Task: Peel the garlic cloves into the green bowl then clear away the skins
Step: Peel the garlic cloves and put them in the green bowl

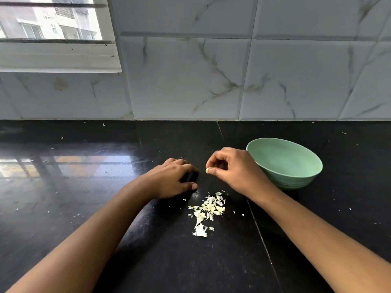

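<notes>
The right hand hovers just left of the green bowl, wrist raised, thumb and forefinger pinching a pale garlic clove. The left hand rests palm down on the black counter, fingers arched and thumb out; whether it covers anything cannot be told. The skins lie heaped between the forearms.

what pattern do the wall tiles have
White marble-look wall tiles with grey-brown veins; the head view shows it.
</notes>
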Available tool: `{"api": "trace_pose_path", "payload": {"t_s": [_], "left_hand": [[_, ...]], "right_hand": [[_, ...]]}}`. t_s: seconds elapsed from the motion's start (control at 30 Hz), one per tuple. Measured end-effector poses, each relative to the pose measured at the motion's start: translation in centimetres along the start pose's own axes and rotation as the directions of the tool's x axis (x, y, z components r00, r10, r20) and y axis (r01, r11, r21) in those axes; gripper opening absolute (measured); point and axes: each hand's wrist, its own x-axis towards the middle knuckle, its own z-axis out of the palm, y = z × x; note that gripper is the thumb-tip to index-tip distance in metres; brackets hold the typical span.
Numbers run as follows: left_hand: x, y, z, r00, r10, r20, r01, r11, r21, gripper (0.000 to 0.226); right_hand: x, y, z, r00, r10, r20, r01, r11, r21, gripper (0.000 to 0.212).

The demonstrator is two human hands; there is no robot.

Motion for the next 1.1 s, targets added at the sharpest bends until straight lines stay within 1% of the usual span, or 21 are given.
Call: {"api": "trace_pose_path", "payload": {"t_s": [0.1, 0.13, 0.23, 0.27, 0.33, 0.37, 0.47, 0.5, 0.57, 0.6, 0.7, 0.73, 0.8, 0.83, 0.87, 0.93, 0.97, 1.03, 1.1], "left_hand": [[0.0, -0.1, 0.1, 0.998, -0.002, 0.064, 0.004, 1.000, -0.030, 0.057], [0.0, -0.1, 0.1, 0.997, 0.003, 0.075, -0.001, 1.000, -0.031, 0.058], [0.0, -0.1, 0.1, 0.995, 0.018, 0.095, -0.016, 1.000, -0.019, 0.059], [0.0, -0.1, 0.2, 0.996, 0.021, 0.091, -0.019, 1.000, -0.017, 0.059], [0.0, -0.1, 0.1, 0.996, 0.017, 0.086, -0.015, 1.000, -0.016, 0.060], [0.0, 0.0, 0.1, 0.996, 0.019, 0.087, -0.018, 1.000, -0.017, 0.059], [0.0, 0.1, 0.0, 0.996, 0.023, 0.089, -0.022, 1.000, -0.019, 0.058], [0.0, 0.1, 0.0, 0.996, 0.023, 0.086, -0.022, 1.000, -0.016, 0.058], [-0.1, 0.1, 0.0, 0.996, 0.016, 0.088, -0.015, 1.000, -0.012, 0.059], [-0.1, 0.1, 0.0, 0.996, 0.017, 0.091, -0.015, 1.000, -0.014, 0.059], [-0.1, 0.1, -0.1, 0.996, 0.021, 0.089, -0.020, 1.000, -0.012, 0.059], [-0.1, 0.0, 0.0, 0.996, 0.016, 0.088, -0.015, 1.000, -0.015, 0.059], [-0.1, 0.0, 0.0, 0.996, 0.009, 0.093, -0.008, 1.000, -0.015, 0.059], [-0.1, 0.1, 0.0, 0.995, 0.011, 0.101, -0.010, 1.000, -0.014, 0.059], [-0.2, 0.2, 0.0, 0.995, 0.014, 0.102, -0.012, 1.000, -0.013, 0.058], [-0.1, 0.2, -0.1, 0.995, 0.020, 0.093, -0.020, 1.000, -0.006, 0.058], [-0.1, 0.1, 0.0, 0.996, 0.020, 0.089, -0.019, 1.000, -0.005, 0.058], [0.0, -0.2, 0.1, 0.996, 0.012, 0.092, -0.012, 1.000, -0.003, 0.059], [0.0, -0.1, 0.2, 0.996, 0.019, 0.091, -0.019, 1.000, -0.006, 0.059]], "right_hand": [[-0.1, 0.3, 0.8, 0.992, 0.028, 0.123, -0.011, 0.991, -0.134, 0.003], [-0.1, 0.4, 0.9, 0.991, 0.019, 0.130, 0.002, 0.987, -0.158, 0.003], [-0.1, 0.3, 1.0, 0.998, -0.053, 0.021, 0.055, 0.993, -0.107, 0.002], [-0.1, 0.2, 1.1, 0.998, -0.057, 0.033, 0.061, 0.990, -0.129, 0.001], [-0.2, 0.0, 1.6, 0.994, -0.044, 0.103, 0.068, 0.969, -0.238, 0.002], [-0.3, 0.1, 1.8, 0.993, -0.055, 0.103, 0.080, 0.963, -0.256, 0.002], [-0.3, 0.2, 1.9, 0.997, -0.082, -0.005, 0.079, 0.977, -0.198, 0.002], [-0.3, 0.3, 2.0, 0.996, -0.084, 0.005, 0.083, 0.970, -0.227, 0.002], [-0.4, 0.4, 2.5, 0.994, -0.078, 0.071, 0.097, 0.942, -0.323, 0.004], [-0.4, 0.5, 2.6, 0.994, -0.082, 0.071, 0.101, 0.936, -0.338, 0.004], [-0.4, 0.2, 2.1, 0.992, -0.119, -0.029, 0.105, 0.950, -0.295, 0.001], [-0.4, 0.2, 2.2, 0.993, -0.119, -0.009, 0.111, 0.945, -0.309, 0.001], [-0.5, 0.0, 2.4, 0.991, -0.112, 0.079, 0.133, 0.919, -0.370, 0.004], [-0.5, 0.0, 2.4, 0.990, -0.109, 0.089, 0.135, 0.914, -0.382, 0.005], [-0.4, -0.1, 2.2, 0.991, -0.117, 0.065, 0.133, 0.918, -0.374, 0.004], [-0.2, -0.1, 1.8, 0.988, -0.151, -0.039, 0.128, 0.930, -0.346, 0.002], [-0.2, -0.1, 1.8, 0.988, -0.154, -0.018, 0.137, 0.919, -0.368, 0.003], [-0.3, -0.1, 2.3, 0.984, -0.144, 0.106, 0.176, 0.881, -0.440, 0.010], [-0.5, -0.1, 2.6, 0.984, -0.118, 0.130, 0.165, 0.873, -0.459, 0.013]]}}
